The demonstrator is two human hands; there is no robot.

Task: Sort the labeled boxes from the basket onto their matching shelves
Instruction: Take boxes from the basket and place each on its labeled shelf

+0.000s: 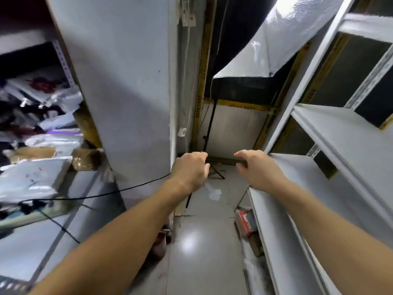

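Left hand [190,169] and right hand [256,167], loosely curled, hold nothing beside the white shelves [331,133].

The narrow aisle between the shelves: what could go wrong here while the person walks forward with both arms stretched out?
1. A black cable hangs across from the left shelf at arm height; the left hand or its forearm could snag it.
2. The light stand has legs spread on the floor ahead; a foot might trip on them.
3. A red and white box sticks out under the right shelf, narrowing the path beside the right hand.
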